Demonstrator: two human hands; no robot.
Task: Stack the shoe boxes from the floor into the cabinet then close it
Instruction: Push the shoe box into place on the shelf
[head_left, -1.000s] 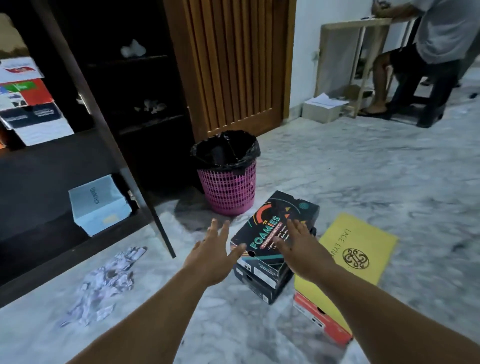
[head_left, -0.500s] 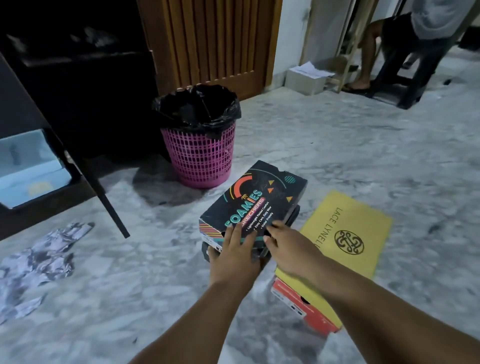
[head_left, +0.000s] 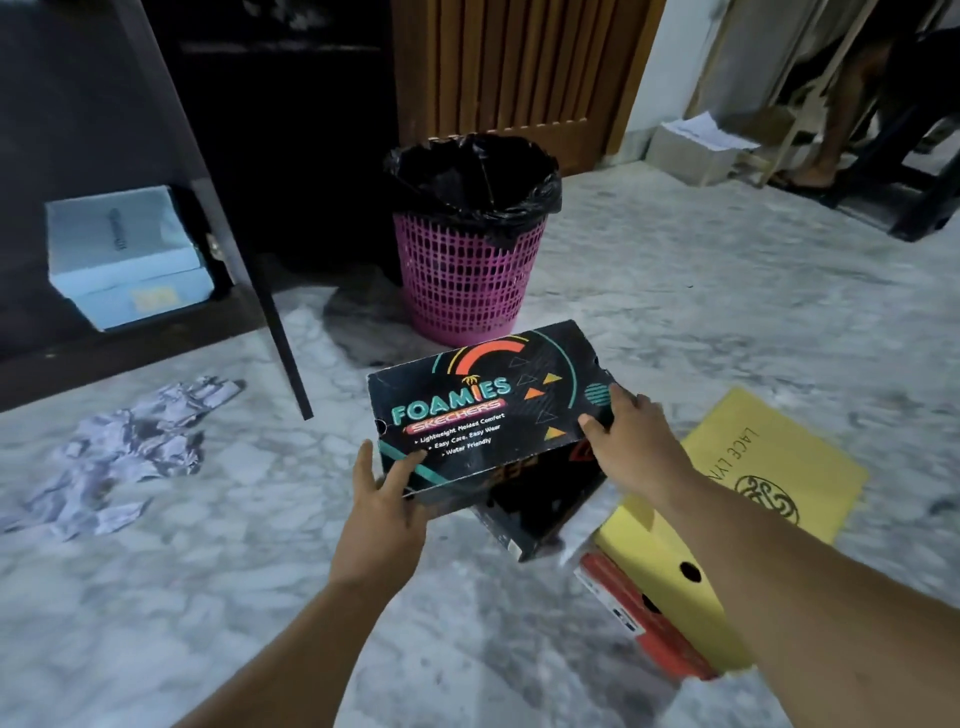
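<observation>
1. Your left hand (head_left: 382, 512) grips the near left corner of the black cardboard shoe box printed "FOAMIES SKECHERS" (head_left: 483, 410), thumb curled onto the lid and fingers underneath.
2. Your right hand (head_left: 631, 447) clasps the box's right end, fingers bent over the lid edge, so the box spans the gap between both palms, tilted slightly.
3. Beneath it lies a second black shoe box (head_left: 540, 499), partly covered; whether the two touch is unclear.
4. Just to the right, a yellow shoe box marked "LACE" (head_left: 769, 467) rests on a red shoe box (head_left: 644, 618) on the grey marbled floor (head_left: 675, 291).
5. A pale blue shoe box (head_left: 124, 254) sits in the dark wooden cabinet (head_left: 78, 104) at left, its door (head_left: 234, 249) standing open.
6. A pink plastic basket lined with a black bag (head_left: 467, 234) stands behind the held box; crumpled grey paper (head_left: 124, 452) lies at left.
</observation>
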